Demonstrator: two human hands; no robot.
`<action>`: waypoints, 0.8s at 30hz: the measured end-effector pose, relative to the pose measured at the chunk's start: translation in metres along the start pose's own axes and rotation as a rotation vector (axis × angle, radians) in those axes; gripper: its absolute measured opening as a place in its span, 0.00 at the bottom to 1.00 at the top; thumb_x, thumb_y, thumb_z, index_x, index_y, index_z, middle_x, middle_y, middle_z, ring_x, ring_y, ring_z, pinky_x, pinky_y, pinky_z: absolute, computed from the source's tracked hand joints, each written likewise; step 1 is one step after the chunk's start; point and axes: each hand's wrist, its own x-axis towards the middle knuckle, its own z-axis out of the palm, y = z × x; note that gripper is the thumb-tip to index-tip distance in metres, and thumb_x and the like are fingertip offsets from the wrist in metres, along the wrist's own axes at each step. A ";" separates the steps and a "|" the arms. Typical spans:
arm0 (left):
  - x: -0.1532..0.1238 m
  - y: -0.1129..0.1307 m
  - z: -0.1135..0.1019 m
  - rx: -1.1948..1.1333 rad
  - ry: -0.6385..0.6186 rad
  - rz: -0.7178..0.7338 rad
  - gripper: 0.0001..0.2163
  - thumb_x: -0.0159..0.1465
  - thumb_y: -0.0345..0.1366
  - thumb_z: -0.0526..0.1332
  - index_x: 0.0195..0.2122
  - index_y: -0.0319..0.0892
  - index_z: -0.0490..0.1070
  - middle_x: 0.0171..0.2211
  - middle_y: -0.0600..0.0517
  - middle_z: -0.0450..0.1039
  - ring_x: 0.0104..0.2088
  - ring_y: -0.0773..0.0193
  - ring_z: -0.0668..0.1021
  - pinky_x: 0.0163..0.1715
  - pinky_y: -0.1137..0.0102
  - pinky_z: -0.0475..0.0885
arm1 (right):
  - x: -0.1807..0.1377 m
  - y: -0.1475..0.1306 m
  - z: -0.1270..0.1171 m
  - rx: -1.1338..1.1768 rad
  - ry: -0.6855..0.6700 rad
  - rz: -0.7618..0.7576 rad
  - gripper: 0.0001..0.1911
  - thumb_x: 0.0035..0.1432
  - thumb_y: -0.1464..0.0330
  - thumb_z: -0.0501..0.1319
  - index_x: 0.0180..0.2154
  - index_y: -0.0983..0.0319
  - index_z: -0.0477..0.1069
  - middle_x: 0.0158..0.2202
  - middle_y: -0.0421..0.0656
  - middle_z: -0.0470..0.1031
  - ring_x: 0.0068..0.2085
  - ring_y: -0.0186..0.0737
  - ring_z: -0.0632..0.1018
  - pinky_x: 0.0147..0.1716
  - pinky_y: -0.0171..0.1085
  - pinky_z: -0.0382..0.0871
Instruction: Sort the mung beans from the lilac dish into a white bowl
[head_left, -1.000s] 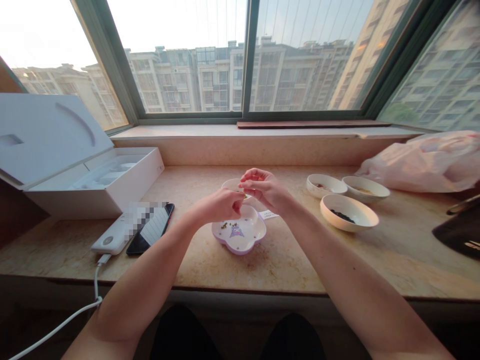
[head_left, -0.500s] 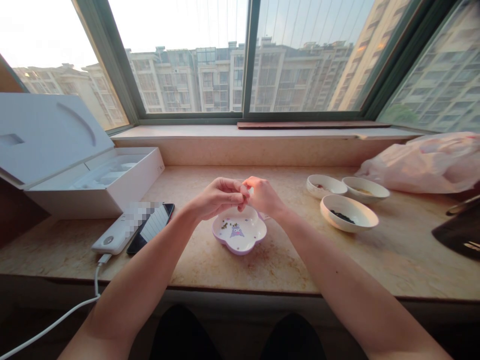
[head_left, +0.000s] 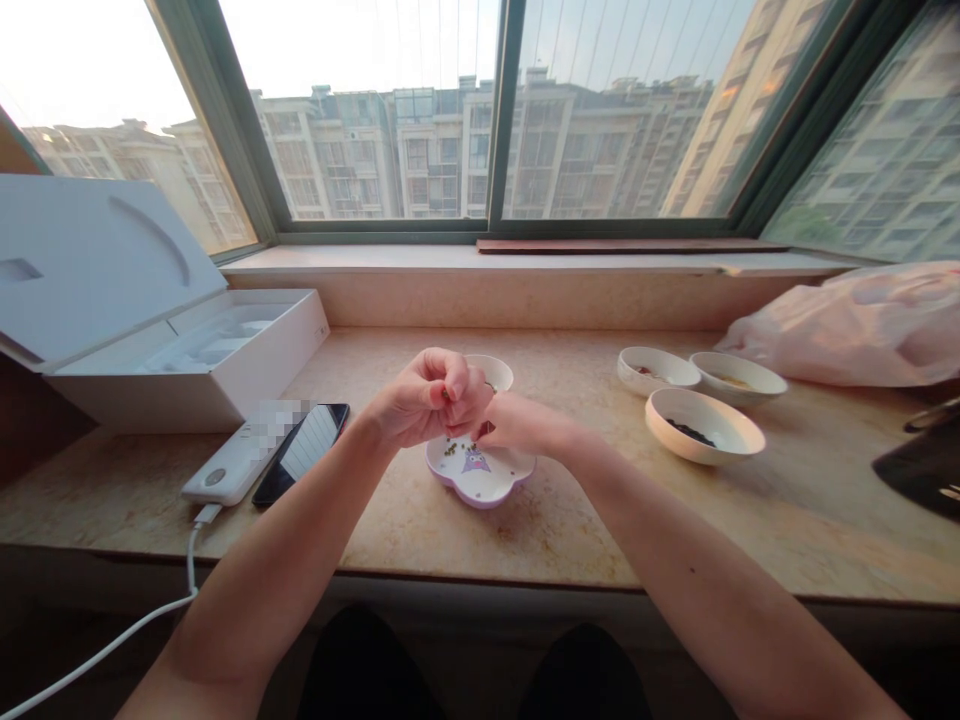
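The left hand and right hand are closed in a narrow pinch, fingertips meeting; any item held is too small to tell. Both are above a white, lilac-rimmed, flower-shaped ceramic dish containing small green grains, on a beige marble table. A round white ceramic bowl stands just beyond the hands.

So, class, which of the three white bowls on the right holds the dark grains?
The front bowl holds them; the two bowls behind it show only paler traces.

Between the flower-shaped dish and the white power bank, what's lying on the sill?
A black smartphone lies there on the stone sill, right beside the power bank, as the head view shows.
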 end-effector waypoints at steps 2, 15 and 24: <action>0.001 0.000 -0.001 -0.014 0.015 0.013 0.26 0.43 0.53 0.77 0.19 0.43 0.62 0.18 0.56 0.57 0.19 0.71 0.62 0.16 0.73 0.59 | 0.001 0.000 0.000 0.000 -0.021 -0.032 0.08 0.53 0.76 0.63 0.32 0.62 0.80 0.32 0.42 0.81 0.32 0.36 0.76 0.29 0.33 0.62; 0.022 -0.015 -0.023 0.101 0.325 0.010 0.15 0.55 0.44 0.73 0.31 0.39 0.71 0.25 0.57 0.62 0.25 0.75 0.66 0.25 0.76 0.63 | -0.003 -0.011 0.006 -0.116 0.008 -0.026 0.09 0.59 0.73 0.58 0.28 0.62 0.74 0.29 0.44 0.76 0.26 0.36 0.68 0.27 0.37 0.56; 0.032 -0.037 -0.056 1.095 0.493 -0.031 0.08 0.62 0.38 0.63 0.33 0.39 0.78 0.33 0.49 0.79 0.33 0.64 0.76 0.39 0.68 0.71 | 0.003 -0.016 0.005 -0.072 -0.008 0.042 0.04 0.53 0.75 0.61 0.28 0.62 0.74 0.29 0.44 0.76 0.28 0.36 0.71 0.26 0.35 0.58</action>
